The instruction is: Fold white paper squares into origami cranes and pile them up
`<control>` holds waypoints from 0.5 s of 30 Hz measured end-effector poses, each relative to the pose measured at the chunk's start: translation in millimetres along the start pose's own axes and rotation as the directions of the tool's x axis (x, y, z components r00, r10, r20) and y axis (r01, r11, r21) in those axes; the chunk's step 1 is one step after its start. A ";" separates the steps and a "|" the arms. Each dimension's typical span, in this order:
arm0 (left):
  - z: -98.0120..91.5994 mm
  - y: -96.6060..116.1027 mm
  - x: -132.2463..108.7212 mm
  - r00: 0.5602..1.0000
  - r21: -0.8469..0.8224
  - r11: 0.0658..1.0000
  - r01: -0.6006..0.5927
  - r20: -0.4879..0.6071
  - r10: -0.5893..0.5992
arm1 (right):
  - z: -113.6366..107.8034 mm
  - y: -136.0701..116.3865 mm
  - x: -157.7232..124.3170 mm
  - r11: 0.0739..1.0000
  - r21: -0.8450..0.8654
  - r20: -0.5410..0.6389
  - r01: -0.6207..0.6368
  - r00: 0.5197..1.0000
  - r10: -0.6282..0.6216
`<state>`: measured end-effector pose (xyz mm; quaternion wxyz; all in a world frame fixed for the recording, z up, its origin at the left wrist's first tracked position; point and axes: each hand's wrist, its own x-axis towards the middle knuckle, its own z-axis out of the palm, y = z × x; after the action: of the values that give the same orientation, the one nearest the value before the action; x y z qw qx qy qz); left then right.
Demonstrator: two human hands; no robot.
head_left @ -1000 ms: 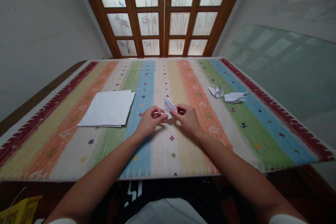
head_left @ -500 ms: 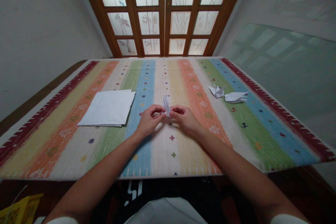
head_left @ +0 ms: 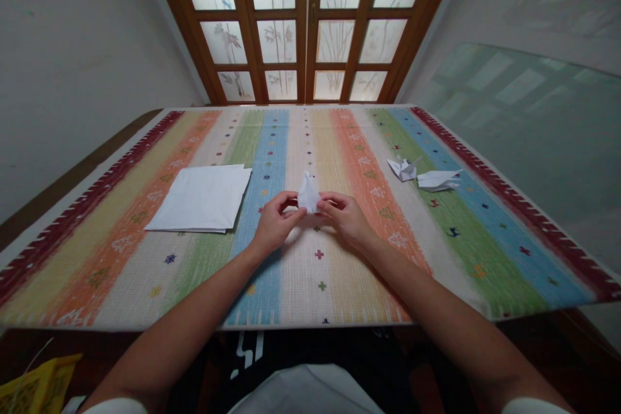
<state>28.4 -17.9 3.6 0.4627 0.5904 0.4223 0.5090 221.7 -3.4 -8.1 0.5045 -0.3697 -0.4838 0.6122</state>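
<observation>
Head view: the left hand (head_left: 276,223) and right hand (head_left: 345,221) pinch a folded white paper (head_left: 308,193) mid-counter (head_left: 317,291), now opened wider than before. Paper sheets (head_left: 198,199) lie left; a paper bird (head_left: 402,169) and another paper bird (head_left: 437,180) lie right.

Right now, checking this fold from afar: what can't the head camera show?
Head view:
Inner folds of the folded white paper piece: hidden by the left hand and right hand.
Sheet count of the white square paper stack: too small.
Creases of the two folded white paper figures: too small.
Yellow packet: cut off by the bottom edge.
</observation>
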 end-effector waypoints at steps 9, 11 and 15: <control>4.1 -3.4 1.1 0.997 -0.180 0.983 0.025 -0.069 -0.038 | -0.2 0.3 1.3 0.991 -0.103 -0.052 0.082 0.995 -0.088; 3.8 -3.9 1.1 0.994 -0.197 0.979 0.062 -0.071 -0.078 | 0.0 0.5 2.0 0.988 -0.113 -0.059 0.106 0.992 -0.113; 1.8 -2.5 1.4 0.988 -0.184 0.976 0.118 -0.075 -0.133 | -0.2 2.5 2.7 0.978 -0.123 -0.071 0.167 0.982 -0.176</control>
<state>30.3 -16.2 1.3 0.5264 0.4958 0.4309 0.5397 220.7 -0.8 -10.4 0.5521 -0.3800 -0.5279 0.5216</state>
